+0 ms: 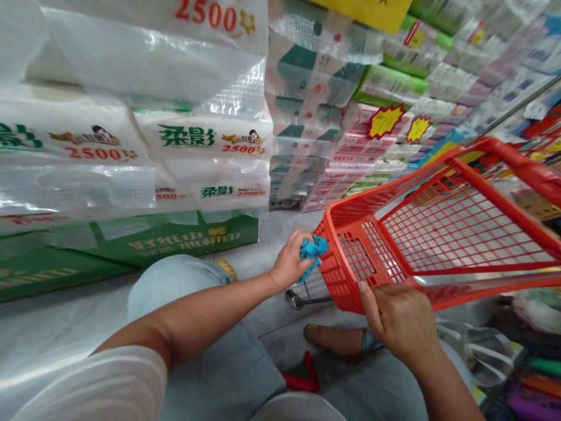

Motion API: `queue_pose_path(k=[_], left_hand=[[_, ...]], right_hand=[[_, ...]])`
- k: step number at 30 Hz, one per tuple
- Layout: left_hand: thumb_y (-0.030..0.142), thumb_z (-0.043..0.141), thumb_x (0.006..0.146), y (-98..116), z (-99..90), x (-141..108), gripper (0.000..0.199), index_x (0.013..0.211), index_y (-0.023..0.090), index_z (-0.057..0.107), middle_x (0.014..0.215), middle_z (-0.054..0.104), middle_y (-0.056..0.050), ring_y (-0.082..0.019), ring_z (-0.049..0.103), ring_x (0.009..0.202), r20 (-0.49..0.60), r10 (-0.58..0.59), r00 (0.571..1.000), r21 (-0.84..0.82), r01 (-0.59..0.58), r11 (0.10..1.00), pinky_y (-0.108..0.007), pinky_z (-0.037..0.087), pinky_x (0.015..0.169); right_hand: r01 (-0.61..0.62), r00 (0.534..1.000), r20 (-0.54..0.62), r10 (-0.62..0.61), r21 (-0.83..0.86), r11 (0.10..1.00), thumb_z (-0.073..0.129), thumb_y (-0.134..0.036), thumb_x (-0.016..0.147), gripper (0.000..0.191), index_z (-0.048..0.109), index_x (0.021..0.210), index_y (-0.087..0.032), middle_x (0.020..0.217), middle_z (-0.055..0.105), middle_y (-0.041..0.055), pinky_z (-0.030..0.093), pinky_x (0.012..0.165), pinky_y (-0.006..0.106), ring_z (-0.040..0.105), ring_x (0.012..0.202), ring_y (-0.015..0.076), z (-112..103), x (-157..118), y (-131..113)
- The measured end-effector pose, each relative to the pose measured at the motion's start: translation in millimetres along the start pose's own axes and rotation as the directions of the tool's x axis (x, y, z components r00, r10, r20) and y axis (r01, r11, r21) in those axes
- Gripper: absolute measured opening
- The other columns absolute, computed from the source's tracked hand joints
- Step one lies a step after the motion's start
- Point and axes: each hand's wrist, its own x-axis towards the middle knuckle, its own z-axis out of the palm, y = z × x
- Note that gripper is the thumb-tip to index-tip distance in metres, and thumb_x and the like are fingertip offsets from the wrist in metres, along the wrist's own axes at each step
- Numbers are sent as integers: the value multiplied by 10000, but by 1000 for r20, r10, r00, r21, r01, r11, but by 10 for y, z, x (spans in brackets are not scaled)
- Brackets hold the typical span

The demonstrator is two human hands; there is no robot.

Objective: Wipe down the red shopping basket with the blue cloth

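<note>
A red plastic shopping cart (346, 219) stands in front of me, its basket facing my knees. My left hand (293, 260) is closed around a crumpled blue cloth (314, 248) and presses it against the outer end wall of the basket. With thumb over the rim and fingers down the near side, my right hand (401, 316) grips the basket's edge; its fingertips are hidden behind the hand. Inside, the basket shows a grid floor and a folded lattice panel (460, 225).
Stacked tissue packs (197, 137) form a wall on the left above a green carton (188, 237). More packs (363, 152) with yellow price tags line the aisle. A cart wheel (294, 299) rests on the tiled floor, near a red object (304, 377) between my legs.
</note>
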Motion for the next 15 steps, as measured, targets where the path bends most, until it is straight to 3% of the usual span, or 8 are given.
queue_pose_path(k=[3, 5, 8, 12, 15], left_hand=[[77, 541, 709, 61, 6, 155, 359, 1029, 237, 514, 1034, 564, -34, -205, 536, 1026, -102, -53, 993, 2, 53, 999, -370, 423, 991], [85, 574, 691, 142, 2, 179, 364, 1018, 241, 532, 1065, 578, -36, -208, 535, 1043, -109, -36, 993, -15, 34, 999, -361, 416, 1006], [88, 614, 635, 191, -9, 180, 378, 978, 241, 570, 1059, 603, -25, -208, 541, 1051, -37, -94, 995, -81, 91, 993, -342, 414, 1012], [117, 561, 655, 86, -3, 289, 304, 942, 218, 569, 830, 597, 28, -156, 577, 811, 81, -259, 963, -136, 268, 954, -289, 483, 821], [137, 565, 675, 99, -47, 400, 298, 963, 207, 586, 817, 612, 35, -142, 587, 769, 116, -270, 956, -161, 286, 945, -272, 489, 778]], right_hand=[[55, 998, 22, -57, 106, 993, 439, -262, 1032, 488, 593, 577, -176, 546, 570, 28, 277, 647, 327, 490, 544, 138, -51, -230, 77], [75, 996, 39, -83, 174, 982, 438, -231, 1028, 456, 598, 604, -181, 560, 569, 21, 291, 664, 326, 491, 565, 144, -87, -343, 106], [85, 994, 42, -99, 245, 966, 439, -209, 1024, 430, 592, 623, -189, 570, 565, 18, 308, 680, 323, 489, 587, 156, -133, -449, 129], [128, 988, 41, -147, 299, 945, 456, -208, 1016, 389, 613, 660, -194, 592, 577, 20, 314, 679, 321, 489, 601, 163, -198, -494, 118], [164, 984, 11, -178, 331, 929, 458, -181, 1002, 372, 582, 652, -202, 566, 551, 5, 306, 654, 319, 463, 566, 163, -241, -511, 77]])
